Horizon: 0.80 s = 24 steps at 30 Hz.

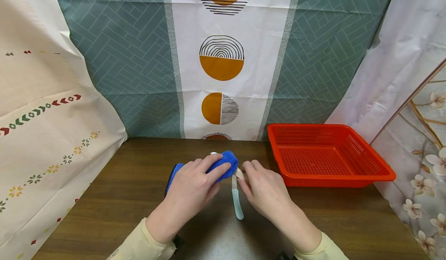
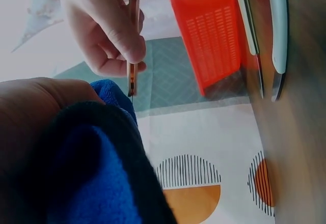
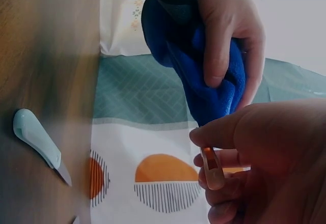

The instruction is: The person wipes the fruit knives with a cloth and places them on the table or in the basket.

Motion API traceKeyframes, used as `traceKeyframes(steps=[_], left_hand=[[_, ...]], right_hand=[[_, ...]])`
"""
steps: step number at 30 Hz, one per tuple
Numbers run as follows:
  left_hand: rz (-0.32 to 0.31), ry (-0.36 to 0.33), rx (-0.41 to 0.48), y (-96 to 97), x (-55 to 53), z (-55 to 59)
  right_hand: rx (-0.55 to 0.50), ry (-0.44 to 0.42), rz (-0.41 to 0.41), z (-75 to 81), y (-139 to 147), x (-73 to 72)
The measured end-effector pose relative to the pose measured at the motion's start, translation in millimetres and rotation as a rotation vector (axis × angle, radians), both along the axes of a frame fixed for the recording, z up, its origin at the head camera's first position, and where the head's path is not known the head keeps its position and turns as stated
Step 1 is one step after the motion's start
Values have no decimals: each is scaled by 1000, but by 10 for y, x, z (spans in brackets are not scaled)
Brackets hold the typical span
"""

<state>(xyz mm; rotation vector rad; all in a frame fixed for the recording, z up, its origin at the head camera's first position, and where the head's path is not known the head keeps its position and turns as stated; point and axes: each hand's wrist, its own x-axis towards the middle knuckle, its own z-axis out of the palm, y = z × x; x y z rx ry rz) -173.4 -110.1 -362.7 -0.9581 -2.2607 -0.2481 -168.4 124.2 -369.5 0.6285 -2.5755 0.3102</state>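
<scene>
My left hand (image 1: pixel 193 184) grips a blue cloth (image 1: pixel 225 162) with a dark edge, bunched around the blade of a knife. The beige handle (image 3: pixel 212 170) of that knife is pinched between the thumb and fingers of my right hand (image 1: pixel 266 190). Most of the blade is hidden inside the cloth. Below the hands, a knife with a mint-green handle (image 1: pixel 237 204) lies on the table. The left wrist view has a second pale-handled knife (image 2: pixel 248 23) lying beside it; my right hand covers this one in the head view.
A red perforated plastic basket (image 1: pixel 334 182) stands at the back right of the brown wooden table (image 1: pixel 115 198). Patterned curtains hang behind the table (image 1: pixel 132 58) and at both sides.
</scene>
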Motion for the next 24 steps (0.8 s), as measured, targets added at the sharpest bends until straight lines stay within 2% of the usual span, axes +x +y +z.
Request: traceKeyframes(steps=[8, 16, 24], left_hand=[[33, 22, 4, -67, -72, -25], [54, 47, 31, -164, -148, -20], [98, 21, 35, -255, -196, 8]], right_hand=[[-16, 43, 21, -14, 2, 10], [-23, 46, 21, -24, 1, 9], [-24, 32, 18, -21, -8, -1]])
